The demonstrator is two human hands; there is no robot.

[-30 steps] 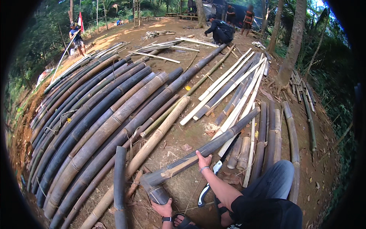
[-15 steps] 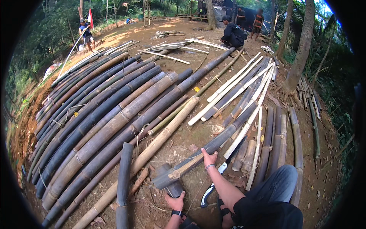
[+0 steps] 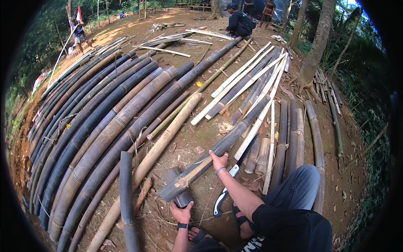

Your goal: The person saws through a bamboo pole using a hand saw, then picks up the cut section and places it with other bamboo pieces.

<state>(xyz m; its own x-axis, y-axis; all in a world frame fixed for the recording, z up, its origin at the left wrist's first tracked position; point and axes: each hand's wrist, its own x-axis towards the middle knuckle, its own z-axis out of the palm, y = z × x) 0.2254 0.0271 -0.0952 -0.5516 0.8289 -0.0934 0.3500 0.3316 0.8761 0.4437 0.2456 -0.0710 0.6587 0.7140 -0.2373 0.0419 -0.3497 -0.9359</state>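
Dozens of bamboo poles lie side by side across the left of a clearing, curving in the wide view, their skins running from near black to brown and grey. Bare brown earth forms the work surface, scattered with dry leaves and shavings. Pale split strips fan out ahead and to the right, near the tree trunk, and dense green foliage closes off the right side. Farther back, a co-worker in dark clothes crouches near the far end of a long pole; at the far left another person stands near a red-and-white flag.

In front of the person, a dark bamboo length slants away to the right, lying across a short bamboo section. Its skin is grey-black, with a long tan patch along the near part and a rough, pale node. The short section is dark and cylindrical, protruding on both sides. The two hands are apart: the right hand grips the dark length around its middle; the left hand clasps the short section's near end. Between the forearms lies a handsaw with a white-and-dark handle.
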